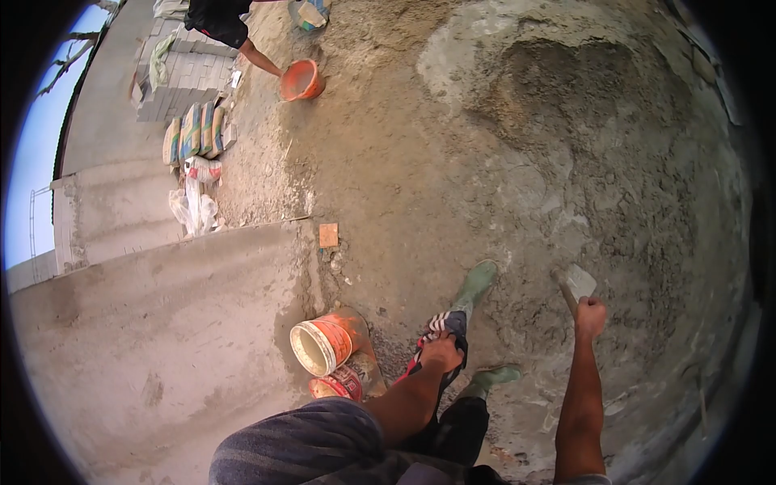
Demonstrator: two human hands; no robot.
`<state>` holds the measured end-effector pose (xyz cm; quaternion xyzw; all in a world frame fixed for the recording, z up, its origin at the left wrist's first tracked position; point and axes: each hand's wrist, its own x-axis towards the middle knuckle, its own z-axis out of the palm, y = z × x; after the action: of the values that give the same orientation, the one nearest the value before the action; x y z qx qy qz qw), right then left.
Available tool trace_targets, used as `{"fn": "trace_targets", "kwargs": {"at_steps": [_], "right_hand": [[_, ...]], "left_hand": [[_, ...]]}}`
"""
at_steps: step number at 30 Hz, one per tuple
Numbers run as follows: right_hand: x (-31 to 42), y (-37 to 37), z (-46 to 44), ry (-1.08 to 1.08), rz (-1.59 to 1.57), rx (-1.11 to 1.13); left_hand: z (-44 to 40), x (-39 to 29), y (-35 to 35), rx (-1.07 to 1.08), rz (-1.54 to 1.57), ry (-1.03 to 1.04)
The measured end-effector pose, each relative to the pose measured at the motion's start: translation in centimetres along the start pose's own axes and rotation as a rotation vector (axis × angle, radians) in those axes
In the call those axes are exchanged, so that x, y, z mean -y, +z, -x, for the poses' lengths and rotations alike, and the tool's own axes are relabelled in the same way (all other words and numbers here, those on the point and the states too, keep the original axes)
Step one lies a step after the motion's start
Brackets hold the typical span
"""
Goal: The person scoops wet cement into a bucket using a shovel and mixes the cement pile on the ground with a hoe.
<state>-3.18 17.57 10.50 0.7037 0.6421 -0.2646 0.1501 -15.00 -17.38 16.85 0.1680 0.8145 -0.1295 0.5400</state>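
My right hand (591, 317) is closed around a trowel, low over the wet grey mortar (630, 267) on the right. The trowel's pale flat blade (580, 280) points away from me, and a brown wooden strip shows beside it. Bent forward, I rest my left hand (442, 353) on my knee, over the dark striped trouser leg (449, 325), its fingers lying on the cloth. Green rubber boots (478, 280) are on my feet, standing on the muddy ground.
Left of my legs lie an orange bucket (343, 330) and a red-labelled pail (339, 383) beside a concrete ledge (178, 323). Further off, another person's hand holds an orange bucket (301, 81). Cement bags (192, 133) and grey blocks (190, 77) are stacked upper left.
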Motion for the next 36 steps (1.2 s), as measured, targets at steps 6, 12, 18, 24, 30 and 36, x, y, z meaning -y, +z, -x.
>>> {"fn": "trace_targets", "kwargs": {"at_steps": [6,12,18,24,30,36], "right_hand": [[-0.5,0.4,-0.3,-0.009,-0.007,-0.003],[0.2,-0.3,0.2,0.001,-0.017,0.009],[0.3,-0.1,0.2,0.003,0.03,-0.007],[0.0,0.1,-0.1,0.007,0.035,-0.016],[-0.3,0.4,-0.3,-0.013,0.032,-0.027],[-0.4,0.5,-0.3,-0.017,0.027,-0.036]], "left_hand": [[-0.1,0.2,0.3,-0.01,0.057,-0.008],[0.2,-0.1,-0.1,-0.029,0.013,-0.002],[0.6,-0.2,-0.4,-0.037,0.007,0.01],[0.5,-0.2,-0.3,-0.036,0.017,-0.001],[0.3,-0.1,0.0,-0.045,0.002,0.004],[0.1,0.0,0.2,-0.028,0.026,0.001]]}}
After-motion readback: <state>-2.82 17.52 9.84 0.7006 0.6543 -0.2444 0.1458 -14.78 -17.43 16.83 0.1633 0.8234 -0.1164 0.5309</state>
